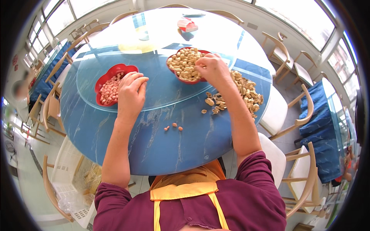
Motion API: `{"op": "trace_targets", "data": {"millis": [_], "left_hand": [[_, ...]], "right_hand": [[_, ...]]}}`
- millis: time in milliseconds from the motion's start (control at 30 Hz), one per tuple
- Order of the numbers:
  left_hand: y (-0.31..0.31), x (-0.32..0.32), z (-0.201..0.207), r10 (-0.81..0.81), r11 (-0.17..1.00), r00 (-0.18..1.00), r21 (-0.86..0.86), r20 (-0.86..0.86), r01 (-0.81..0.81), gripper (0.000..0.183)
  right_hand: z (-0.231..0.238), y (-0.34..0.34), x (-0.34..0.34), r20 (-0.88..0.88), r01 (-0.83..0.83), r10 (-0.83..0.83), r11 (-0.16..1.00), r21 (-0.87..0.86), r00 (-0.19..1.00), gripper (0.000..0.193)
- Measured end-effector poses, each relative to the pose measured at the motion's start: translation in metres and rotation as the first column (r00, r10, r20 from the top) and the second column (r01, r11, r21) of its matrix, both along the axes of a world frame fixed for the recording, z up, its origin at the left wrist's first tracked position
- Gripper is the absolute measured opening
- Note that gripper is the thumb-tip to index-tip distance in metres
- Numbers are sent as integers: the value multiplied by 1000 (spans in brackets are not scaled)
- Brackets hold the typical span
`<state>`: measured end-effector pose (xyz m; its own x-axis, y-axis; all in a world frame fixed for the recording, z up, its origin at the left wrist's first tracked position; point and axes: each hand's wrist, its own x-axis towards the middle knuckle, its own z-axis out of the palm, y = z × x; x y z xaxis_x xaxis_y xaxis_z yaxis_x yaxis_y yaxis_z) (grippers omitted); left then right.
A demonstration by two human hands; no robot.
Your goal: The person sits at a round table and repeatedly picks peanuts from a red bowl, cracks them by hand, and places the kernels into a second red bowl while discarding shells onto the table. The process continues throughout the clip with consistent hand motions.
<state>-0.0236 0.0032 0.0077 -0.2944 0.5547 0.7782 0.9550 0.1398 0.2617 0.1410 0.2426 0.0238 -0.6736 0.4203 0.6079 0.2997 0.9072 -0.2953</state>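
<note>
My left hand is over the right edge of a red scalloped bowl of shelled pink peanuts. Its fingers are pressed together, and whatever they may hold is hidden. My right hand reaches over a second red bowl, heaped with unshelled peanuts. Thumb and fingertips of that hand pinch at a peanut on the heap's right side. Beneath my right forearm lies a pile of broken peanut shells, partly hidden by the arm. Several loose peanut kernels lie near the table's front edge.
Both bowls stand on a round glass turntable on the blue marbled table. A red and white packet lies at the far side. White plastic crate on a chair at lower left; wooden chairs surround the table.
</note>
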Motion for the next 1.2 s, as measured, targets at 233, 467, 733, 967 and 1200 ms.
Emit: {"op": "trace_targets", "data": {"millis": [233,467,733,967,1200], "left_hand": [[-1,21,4,-89,994,995,-62,46,92,11],[3,32,1,-212,955,706,-11,676,298,20],[6,34,-3,-261,877,93,196,961,439,31],[2,27,-3,-283,835,-125,308,951,456,32],[0,23,-1,-346,788,-321,459,881,410,23]], "right_hand": [[-18,6,-26,22,56,-59,988,142,998,17],[-3,-25,-16,-314,-399,345,908,-126,885,11],[-2,-74,-13,-298,-682,614,658,-318,731,14],[-2,-81,-9,-392,-687,574,500,-528,719,17],[4,-86,-7,-354,-609,512,512,-605,782,12]]}}
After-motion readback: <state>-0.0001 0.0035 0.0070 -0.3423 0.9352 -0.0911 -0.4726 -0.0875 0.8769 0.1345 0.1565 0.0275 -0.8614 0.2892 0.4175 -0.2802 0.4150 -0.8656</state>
